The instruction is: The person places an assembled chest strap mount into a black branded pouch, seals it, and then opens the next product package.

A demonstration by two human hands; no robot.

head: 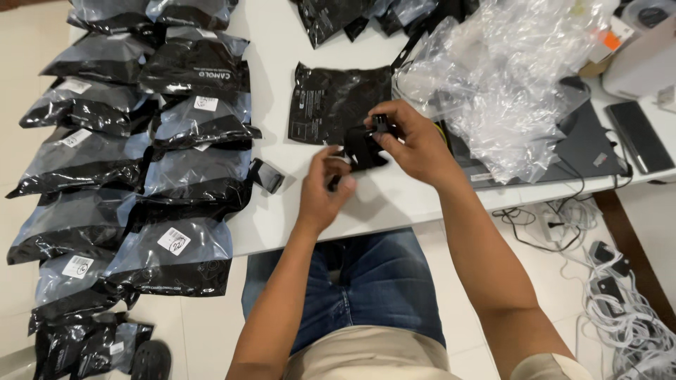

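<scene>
Both my hands hold one small black device (362, 146) just above the white table (394, 200). My right hand (415, 141) grips it from the top and right, fingers curled over its upper end. My left hand (322, 188) pinches its lower left side, where a short black piece sticks out. A flat black plastic pouch (331, 102) lies on the table right behind the device. A small black part (268, 176) lies on the table to the left of my left hand.
Several black sealed bags with white labels (176, 141) lie in rows on the left. A heap of clear plastic bags (514, 77) sits at the right over a dark laptop (584, 144). White cables and chargers (605, 288) lie on the floor at the right.
</scene>
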